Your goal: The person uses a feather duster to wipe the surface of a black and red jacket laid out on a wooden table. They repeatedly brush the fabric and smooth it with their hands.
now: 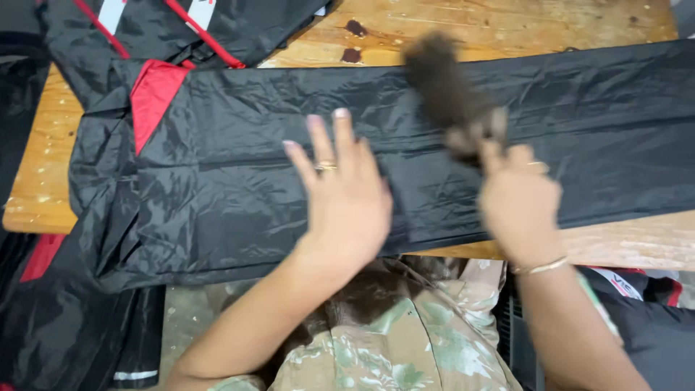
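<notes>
Two hands (347, 195) (517, 199), one brush (445, 90), one black garment (239, 181)

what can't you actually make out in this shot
- Dark brush-like thing in the right hand, head view: motion blur hides its make and the grip.
- Black garment: cut off by the right and left edges.
- Fabric under the left hand: covered by the palm.

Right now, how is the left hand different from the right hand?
The left hand lies flat and open on the black garment, fingers spread; the right hand is closed around a dark fuzzy brush. The left hand looks sharp, the right hand and brush blurred. The left hand shows a ring, the right hand's wrist a bangle. Both are over the garment.
</notes>
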